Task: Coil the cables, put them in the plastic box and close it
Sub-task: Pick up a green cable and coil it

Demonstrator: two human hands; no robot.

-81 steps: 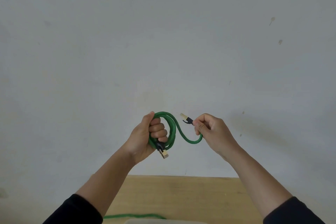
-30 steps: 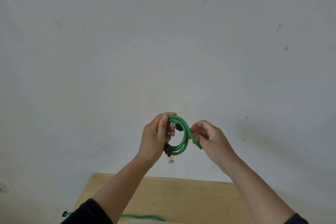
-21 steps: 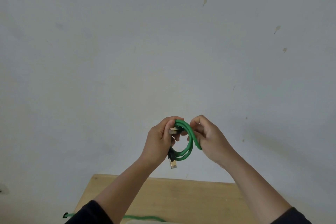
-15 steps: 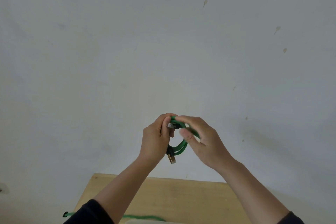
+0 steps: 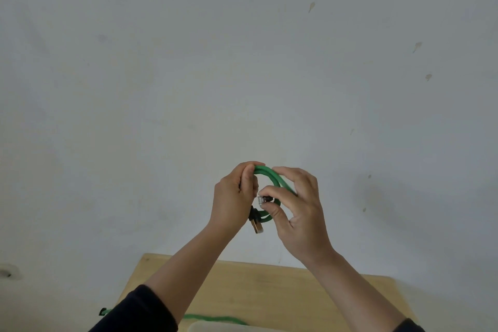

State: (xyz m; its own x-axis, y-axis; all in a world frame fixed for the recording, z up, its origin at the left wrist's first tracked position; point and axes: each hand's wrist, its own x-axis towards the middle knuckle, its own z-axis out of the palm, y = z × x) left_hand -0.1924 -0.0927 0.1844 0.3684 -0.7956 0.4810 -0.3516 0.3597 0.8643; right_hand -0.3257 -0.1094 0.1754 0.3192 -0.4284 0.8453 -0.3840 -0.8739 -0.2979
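A green cable (image 5: 272, 174) is wound into a small coil and held up in front of the wall. My left hand (image 5: 233, 198) grips the coil's left side, fingers curled round the loops. One plug with a gold tip (image 5: 257, 226) hangs below that hand. My right hand (image 5: 297, 209) pinches the other plug (image 5: 264, 199) between thumb and forefinger, inside the coil's ring. A second green cable (image 5: 213, 318) lies on the table at the bottom edge. Only a pale sliver of the plastic box (image 5: 229, 327) shows there.
A light wooden table (image 5: 269, 288) stands below my arms, against a plain grey-white wall. Its far left corner is in view; the near part is cut off by the frame.
The loose end has been wound in. My right hand moved left from the coil's outer loop and now pinches the free plug at the ring's centre. My left hand kept its grip.
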